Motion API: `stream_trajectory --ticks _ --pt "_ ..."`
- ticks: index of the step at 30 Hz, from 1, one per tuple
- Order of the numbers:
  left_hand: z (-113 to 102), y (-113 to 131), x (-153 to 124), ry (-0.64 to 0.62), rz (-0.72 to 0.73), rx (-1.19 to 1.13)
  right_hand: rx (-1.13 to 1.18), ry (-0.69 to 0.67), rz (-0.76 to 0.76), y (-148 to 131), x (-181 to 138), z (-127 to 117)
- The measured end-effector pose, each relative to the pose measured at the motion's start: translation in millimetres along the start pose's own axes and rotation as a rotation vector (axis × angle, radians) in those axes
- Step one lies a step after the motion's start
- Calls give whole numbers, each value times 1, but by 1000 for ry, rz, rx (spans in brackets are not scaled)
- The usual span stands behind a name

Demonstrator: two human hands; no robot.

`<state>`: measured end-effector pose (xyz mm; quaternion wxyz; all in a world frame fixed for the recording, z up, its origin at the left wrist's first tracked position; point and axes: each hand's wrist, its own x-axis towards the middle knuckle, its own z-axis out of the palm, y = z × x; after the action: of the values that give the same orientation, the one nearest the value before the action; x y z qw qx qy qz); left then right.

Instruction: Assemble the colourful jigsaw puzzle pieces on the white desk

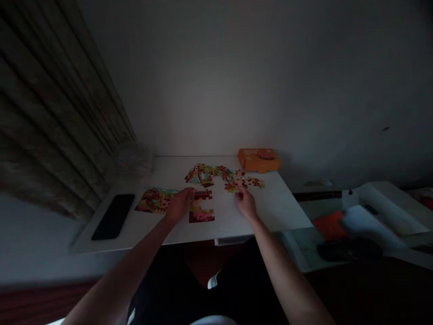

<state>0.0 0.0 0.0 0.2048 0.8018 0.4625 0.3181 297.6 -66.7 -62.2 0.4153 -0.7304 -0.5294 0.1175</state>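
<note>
My left hand (179, 204) rests on the white table (277, 207), fingers curled over a joined bit of jigsaw (201, 211) at its fingertips. My right hand (246, 201) reaches to the near edge of a pile of loose colourful puzzle pieces (219, 175), its fingertips pinched at a piece there. What they hold is too small to make out. A printed picture sheet (152, 200) lies just left of my left hand.
An orange puzzle box (259, 159) stands at the back right of the table. A black phone (113, 216) lies at the left front. A curtain (61, 113) hangs at left. A lower surface at right holds white objects (379, 212) and something orange (326, 224).
</note>
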Motion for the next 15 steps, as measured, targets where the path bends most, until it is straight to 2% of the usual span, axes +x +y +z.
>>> stream_trajectory --ticks 4,9,15 --pt "23 -24 -14 -22 16 97 47 48 -13 10 5 2" --pt "26 -30 -21 36 44 222 -40 126 -45 17 24 -2" --pt "31 -35 -15 -73 -21 309 -417 -79 -226 -6 41 2"
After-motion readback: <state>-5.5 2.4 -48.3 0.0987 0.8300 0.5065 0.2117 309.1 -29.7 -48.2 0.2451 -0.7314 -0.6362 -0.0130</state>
